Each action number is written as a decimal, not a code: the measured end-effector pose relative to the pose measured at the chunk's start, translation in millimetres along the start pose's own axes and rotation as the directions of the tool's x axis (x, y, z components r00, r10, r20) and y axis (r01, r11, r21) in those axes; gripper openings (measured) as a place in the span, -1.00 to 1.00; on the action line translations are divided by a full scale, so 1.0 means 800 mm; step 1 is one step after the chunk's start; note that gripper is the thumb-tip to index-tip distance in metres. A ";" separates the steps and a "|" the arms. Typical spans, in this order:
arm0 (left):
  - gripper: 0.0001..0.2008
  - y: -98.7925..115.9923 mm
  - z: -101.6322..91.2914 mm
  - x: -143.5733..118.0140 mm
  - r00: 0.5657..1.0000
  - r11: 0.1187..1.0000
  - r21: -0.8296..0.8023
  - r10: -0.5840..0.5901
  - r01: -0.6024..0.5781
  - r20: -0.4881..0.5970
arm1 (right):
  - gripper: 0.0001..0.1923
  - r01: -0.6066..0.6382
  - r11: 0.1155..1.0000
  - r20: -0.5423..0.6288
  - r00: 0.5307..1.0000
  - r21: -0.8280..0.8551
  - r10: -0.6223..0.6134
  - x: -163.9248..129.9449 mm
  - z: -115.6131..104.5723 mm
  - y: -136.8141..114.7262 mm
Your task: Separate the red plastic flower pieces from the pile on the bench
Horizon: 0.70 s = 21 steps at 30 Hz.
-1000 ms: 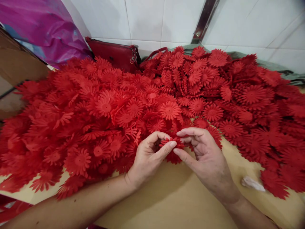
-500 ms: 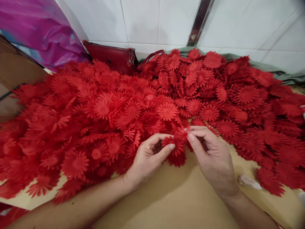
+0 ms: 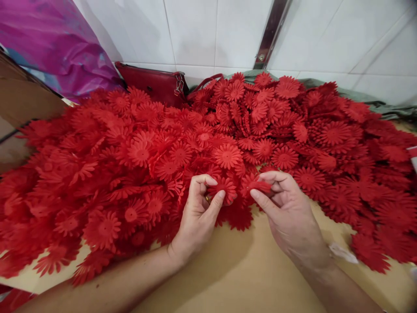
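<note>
A big heap of red daisy-shaped cloth flowers [image 3: 140, 152] covers the tan table [image 3: 241, 278] from left to right. My left hand [image 3: 198, 219] pinches one red flower [image 3: 223, 189] between thumb and fingers at the heap's near edge. A ring shows on one of its fingers. My right hand [image 3: 286, 213] pinches a second red flower [image 3: 257, 184] just to the right, a small gap apart from the first. More flowers lie on the table right under both hands.
A dark red handbag [image 3: 156, 84] stands against the white tiled wall behind the heap. A purple plastic sheet [image 3: 55, 43] lies at the back left, green cloth [image 3: 374, 102] at the back right. A white scrap [image 3: 342, 252] rests on the table by my right wrist.
Both hands met on one flower stack a second ago. My right hand has peeled a flower off and the hands have drawn slightly apart, each with its own flower.
</note>
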<state>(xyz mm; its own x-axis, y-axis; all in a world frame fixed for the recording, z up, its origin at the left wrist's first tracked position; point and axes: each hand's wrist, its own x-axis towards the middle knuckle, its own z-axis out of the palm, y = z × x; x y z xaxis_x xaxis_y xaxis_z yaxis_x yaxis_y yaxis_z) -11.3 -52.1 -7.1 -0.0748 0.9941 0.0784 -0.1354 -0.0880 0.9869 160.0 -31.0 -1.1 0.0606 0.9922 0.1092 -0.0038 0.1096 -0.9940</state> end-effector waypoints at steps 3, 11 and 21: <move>-0.96 0.004 -0.002 0.000 0.999 0.996 0.082 0.020 -0.023 0.045 | -0.72 -0.008 1.000 -0.036 0.999 -0.016 0.007 0.001 -0.001 0.001; -0.84 0.007 -0.003 -0.002 0.999 0.999 0.048 0.018 -0.016 -0.042 | -0.77 0.116 0.966 -0.055 0.990 -0.230 -0.132 -0.002 -0.001 -0.005; -0.64 0.009 0.002 0.001 0.991 0.958 -0.255 -0.133 0.131 0.010 | -0.77 0.613 0.525 0.268 0.763 -0.591 -0.588 -0.013 -0.001 -0.022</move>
<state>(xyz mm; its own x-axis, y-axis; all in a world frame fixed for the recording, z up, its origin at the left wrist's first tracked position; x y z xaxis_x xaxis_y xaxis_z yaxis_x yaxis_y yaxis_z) -10.8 -51.7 0.5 -0.0464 0.9976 -0.0522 -0.3916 0.0299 0.9197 160.2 -43.5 14.9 -0.2190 0.7084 0.6710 0.6248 0.6300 -0.4612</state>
